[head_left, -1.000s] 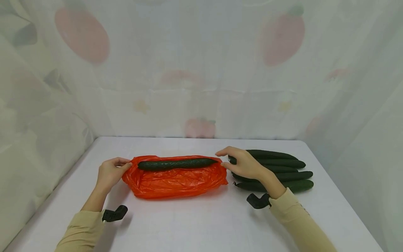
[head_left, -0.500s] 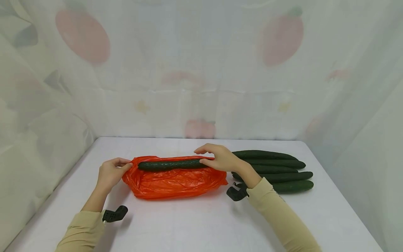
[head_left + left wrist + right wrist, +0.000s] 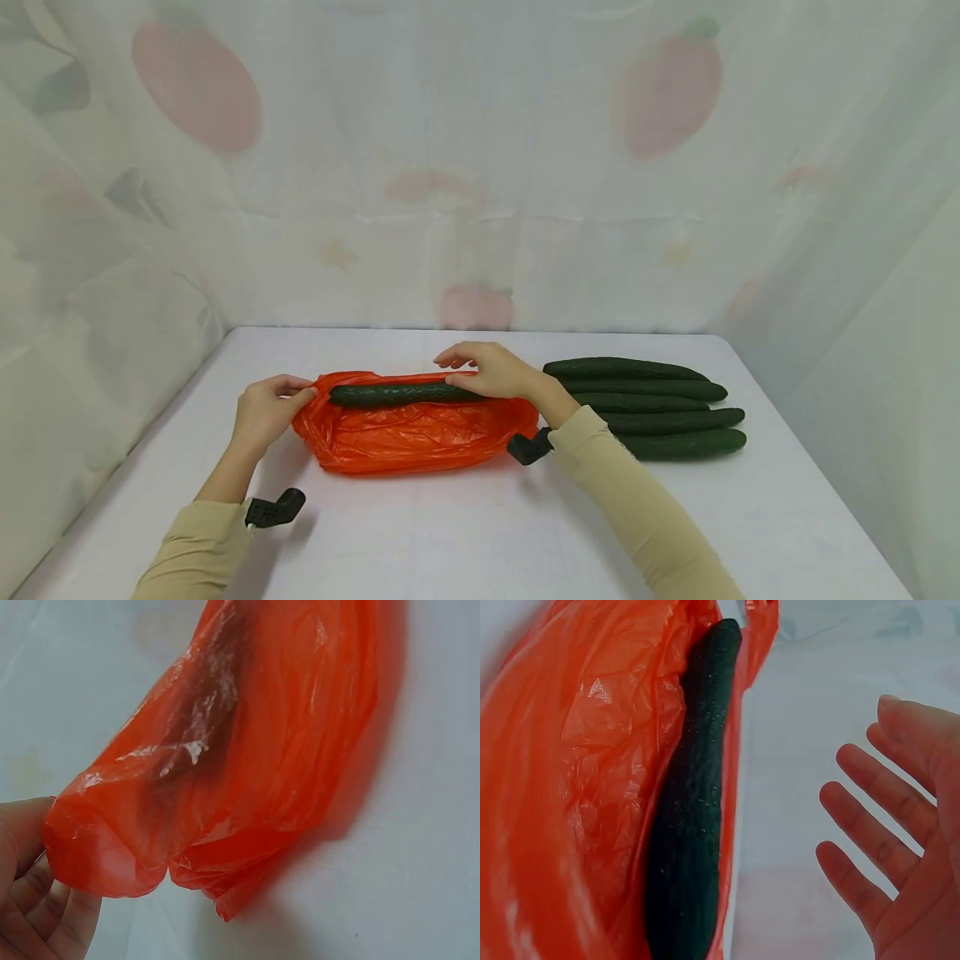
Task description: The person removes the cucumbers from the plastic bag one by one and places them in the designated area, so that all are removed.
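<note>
A dark green cucumber (image 3: 397, 394) lies along the far side of an opened red plastic bag (image 3: 420, 442). My left hand (image 3: 262, 412) pinches the bag's left edge between thumb and fingers; the left wrist view shows the same hand (image 3: 37, 900) at the corner of the film. Over the right part of the cucumber hovers my right hand (image 3: 495, 372), which hides that end in the head view. Seen from the right wrist, this hand (image 3: 907, 817) has its fingers spread and holds nothing, beside the cucumber (image 3: 694, 795) and apart from it.
Several more cucumbers (image 3: 660, 423) lie side by side to the right of the bag, partly behind my right forearm. They rest on a white table (image 3: 420, 542). A printed pale curtain (image 3: 570, 250) hangs close behind the table's far edge and along both sides.
My right hand has moved left from near the cucumber pile and the bag's right end to above the cucumber in the bag. The left hand and bag have stayed in place.
</note>
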`<state>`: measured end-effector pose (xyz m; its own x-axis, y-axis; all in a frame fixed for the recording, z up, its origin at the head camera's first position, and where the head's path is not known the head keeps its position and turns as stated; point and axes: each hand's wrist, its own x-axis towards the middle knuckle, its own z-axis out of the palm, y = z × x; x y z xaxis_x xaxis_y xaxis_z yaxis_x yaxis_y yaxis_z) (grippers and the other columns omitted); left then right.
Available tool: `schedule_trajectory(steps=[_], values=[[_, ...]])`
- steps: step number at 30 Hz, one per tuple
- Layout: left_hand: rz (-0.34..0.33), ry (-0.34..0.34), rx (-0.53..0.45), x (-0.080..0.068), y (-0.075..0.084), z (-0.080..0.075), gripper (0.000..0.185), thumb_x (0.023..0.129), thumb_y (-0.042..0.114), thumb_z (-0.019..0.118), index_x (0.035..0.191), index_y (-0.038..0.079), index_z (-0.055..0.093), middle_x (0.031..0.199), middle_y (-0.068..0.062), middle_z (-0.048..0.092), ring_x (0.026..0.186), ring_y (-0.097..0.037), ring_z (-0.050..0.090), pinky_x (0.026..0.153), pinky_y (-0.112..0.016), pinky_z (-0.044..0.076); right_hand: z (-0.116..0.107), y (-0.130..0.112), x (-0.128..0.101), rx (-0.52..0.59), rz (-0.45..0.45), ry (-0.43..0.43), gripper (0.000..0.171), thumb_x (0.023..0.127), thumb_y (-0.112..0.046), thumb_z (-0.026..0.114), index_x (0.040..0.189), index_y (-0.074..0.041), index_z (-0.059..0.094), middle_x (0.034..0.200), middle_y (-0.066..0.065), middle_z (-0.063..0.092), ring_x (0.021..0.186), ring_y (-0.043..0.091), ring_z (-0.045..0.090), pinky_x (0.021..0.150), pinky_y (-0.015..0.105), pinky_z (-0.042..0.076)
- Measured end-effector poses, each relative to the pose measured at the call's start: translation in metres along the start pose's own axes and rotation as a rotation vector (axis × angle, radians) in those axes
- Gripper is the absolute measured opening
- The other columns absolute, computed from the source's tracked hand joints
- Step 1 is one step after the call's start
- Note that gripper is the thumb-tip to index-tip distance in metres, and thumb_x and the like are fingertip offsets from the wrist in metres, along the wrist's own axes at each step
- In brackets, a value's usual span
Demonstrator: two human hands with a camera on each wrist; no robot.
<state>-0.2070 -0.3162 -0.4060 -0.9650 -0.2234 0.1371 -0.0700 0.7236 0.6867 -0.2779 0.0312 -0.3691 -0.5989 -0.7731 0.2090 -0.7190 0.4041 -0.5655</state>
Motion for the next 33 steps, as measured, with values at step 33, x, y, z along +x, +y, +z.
schedule_trajectory(steps=[33], values=[[0.003, 0.0, -0.009, -0.003, -0.001, -0.003, 0.032, 0.087, 0.03, 0.062, 0.103, 0.003, 0.067, 0.093, -0.015, 0.067, 0.075, -0.018, 0.056, 0.052, -0.025, 0.045, 0.034, 0.017, 0.035, -0.059, 0.205, -0.184, 0.034, 0.092, -0.027, 0.054, 0.124, -0.016, 0.058, 0.119, -0.004, 0.061, 0.103, 0.012, 0.056, 0.09, 0.027, 0.043]])
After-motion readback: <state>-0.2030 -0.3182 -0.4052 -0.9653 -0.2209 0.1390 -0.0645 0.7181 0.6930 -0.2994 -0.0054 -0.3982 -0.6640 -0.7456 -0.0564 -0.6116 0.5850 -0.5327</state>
